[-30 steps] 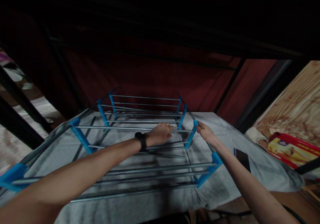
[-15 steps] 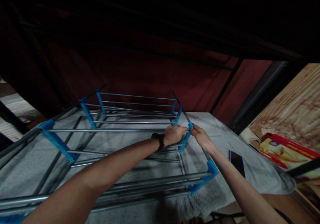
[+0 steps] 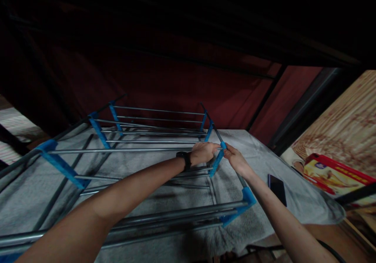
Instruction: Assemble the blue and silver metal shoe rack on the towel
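A shoe rack of grey metal rods (image 3: pixel 126 150) and blue plastic side pieces lies on its side across a grey cloth (image 3: pixel 182 184). My left hand (image 3: pixel 204 153), with a black watch on the wrist, is wrapped round the right end of one rod. My right hand (image 3: pixel 235 159) grips the blue connector (image 3: pixel 219 159) at that same joint. The two hands almost touch.
A dark phone (image 3: pixel 276 188) lies on the cloth to the right of my right arm. A red and yellow box (image 3: pixel 331 175) sits further right, against a patterned wooden board (image 3: pixel 343 129). Dark red fabric and black frame bars stand behind.
My left hand has slid right along the rod to the blue connector and closed on it. The right hand has stayed at the joint. The view has shifted left.
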`<state>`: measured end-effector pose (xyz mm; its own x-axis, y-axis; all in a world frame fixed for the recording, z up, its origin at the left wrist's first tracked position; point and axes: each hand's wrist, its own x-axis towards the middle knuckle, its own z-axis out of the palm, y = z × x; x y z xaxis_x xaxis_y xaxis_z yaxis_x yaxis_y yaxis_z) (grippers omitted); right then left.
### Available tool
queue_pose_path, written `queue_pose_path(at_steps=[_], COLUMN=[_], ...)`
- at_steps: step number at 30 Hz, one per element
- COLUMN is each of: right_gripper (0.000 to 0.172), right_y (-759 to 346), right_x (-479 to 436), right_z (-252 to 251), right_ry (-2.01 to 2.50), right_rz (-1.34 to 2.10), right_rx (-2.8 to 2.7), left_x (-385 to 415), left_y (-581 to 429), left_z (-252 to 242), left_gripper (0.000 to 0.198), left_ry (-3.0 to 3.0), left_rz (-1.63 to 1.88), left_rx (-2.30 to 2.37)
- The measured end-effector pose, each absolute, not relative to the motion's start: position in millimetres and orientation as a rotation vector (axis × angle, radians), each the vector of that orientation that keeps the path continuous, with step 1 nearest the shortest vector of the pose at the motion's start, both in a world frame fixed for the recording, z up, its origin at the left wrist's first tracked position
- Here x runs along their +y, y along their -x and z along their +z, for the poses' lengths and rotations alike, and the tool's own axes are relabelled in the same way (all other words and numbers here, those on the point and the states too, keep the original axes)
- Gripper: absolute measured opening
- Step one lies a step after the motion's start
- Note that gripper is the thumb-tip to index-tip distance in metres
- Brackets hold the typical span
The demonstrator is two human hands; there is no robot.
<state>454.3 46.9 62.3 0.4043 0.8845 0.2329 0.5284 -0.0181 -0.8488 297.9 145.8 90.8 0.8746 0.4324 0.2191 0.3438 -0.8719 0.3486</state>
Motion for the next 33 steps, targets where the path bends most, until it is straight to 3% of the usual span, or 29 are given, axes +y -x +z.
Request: queue_pose_path(at_steps=[26,33], right_gripper=[0.046,0.058], right_y=[-455.7,-454.9], right_x=[49.7,47.0], right_z=[58.6,54.1], right_ry=[1.722,1.630], right_rz=[0.547,0.641], right_rx=[-1.152,-1.074], left_x=[138.5,128.3], left_y=[-303.1,-265.3], left_z=[86.9,92.6], left_gripper=[0.031,0.031], left_ry=[-2.837,-3.173], left_rz=[0.429,0.594], left_rx=[0.617,0.133])
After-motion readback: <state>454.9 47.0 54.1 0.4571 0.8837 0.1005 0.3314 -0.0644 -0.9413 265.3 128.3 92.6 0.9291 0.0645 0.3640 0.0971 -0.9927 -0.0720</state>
